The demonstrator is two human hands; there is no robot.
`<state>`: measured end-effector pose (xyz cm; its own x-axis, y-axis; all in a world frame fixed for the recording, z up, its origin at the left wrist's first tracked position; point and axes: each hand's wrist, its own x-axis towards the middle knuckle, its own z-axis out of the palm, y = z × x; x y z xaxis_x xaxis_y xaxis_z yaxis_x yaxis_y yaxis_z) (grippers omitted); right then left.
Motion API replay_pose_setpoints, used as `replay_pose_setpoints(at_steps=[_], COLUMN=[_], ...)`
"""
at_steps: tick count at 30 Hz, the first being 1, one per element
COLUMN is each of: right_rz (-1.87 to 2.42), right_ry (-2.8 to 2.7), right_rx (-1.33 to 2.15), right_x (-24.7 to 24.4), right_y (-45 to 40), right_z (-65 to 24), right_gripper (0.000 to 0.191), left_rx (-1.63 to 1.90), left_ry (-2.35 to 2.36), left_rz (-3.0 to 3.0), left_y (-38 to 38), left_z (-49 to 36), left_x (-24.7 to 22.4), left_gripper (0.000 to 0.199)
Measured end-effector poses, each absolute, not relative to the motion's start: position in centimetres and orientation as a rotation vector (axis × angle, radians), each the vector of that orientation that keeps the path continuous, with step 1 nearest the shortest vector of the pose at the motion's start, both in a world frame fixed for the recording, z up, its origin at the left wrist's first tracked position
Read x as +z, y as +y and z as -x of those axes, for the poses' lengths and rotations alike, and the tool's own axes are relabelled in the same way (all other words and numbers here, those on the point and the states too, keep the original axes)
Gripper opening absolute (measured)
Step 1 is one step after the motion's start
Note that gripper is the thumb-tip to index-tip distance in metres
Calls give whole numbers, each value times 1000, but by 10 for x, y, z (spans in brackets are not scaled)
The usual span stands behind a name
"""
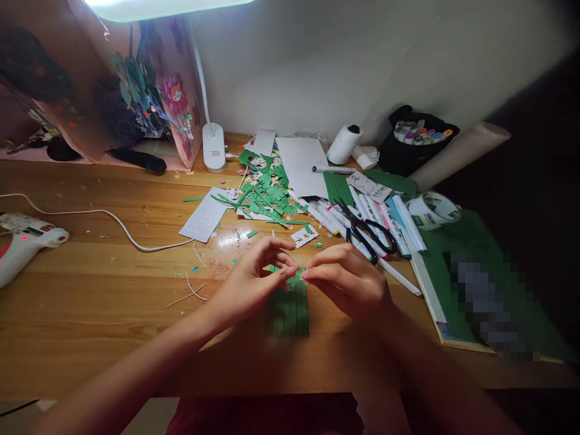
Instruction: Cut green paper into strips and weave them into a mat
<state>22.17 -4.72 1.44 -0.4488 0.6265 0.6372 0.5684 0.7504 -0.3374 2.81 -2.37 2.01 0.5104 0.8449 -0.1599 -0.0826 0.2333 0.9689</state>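
Observation:
My left hand (261, 273) is closed in a pinch, thumb against the fingers. Close by on its right, my right hand (352, 279) pinches with thumb and index finger. The two sets of fingertips almost meet; whatever lies in them is too small to make out, though a faint pale bit shows between them. Beneath the hands a green paper piece with lengthwise lines (290, 314) lies on the wooden table, its far end partly covered by the fingers. Just beyond the fingertips is a small white card with cut-out shapes (304, 237).
Black-handled scissors (365, 228) rest on several markers (326, 216). Green paper scraps (272, 187) are heaped behind the hands. A glue gun (27, 244) lies at left. At right are a roll of tape (432, 211) and a green board (453, 260). A lamp (214, 148) stands at the back.

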Motion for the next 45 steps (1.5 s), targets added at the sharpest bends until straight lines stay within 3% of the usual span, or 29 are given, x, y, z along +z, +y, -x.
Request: replay_pose_setpoints(at_steps=[16,23,30,37,45], right_rz=[1234,1308,1269,1353,1232], right_ry=[-1533,-1196,-997,-1237,-1252], right_rx=[742,1213,1086,1193,1278], right_x=[23,21,23,9,1], right_y=[-42,-42,-35,-43,-39], right_z=[-222,-222,-231,-219,-214], right_gripper=[5,24,26,35,22], left_rx=[675,688,621,610,623], left_ry=[814,809,893,863,870], left_rz=[-1202,-1233,-1290,-1394,-1445], left_y=[-26,-24,-22,-24,-23], left_z=[-28,-26,-25,-25,-25], left_x=[19,20,12,12,11], left_gripper=[24,25,26,27,26])
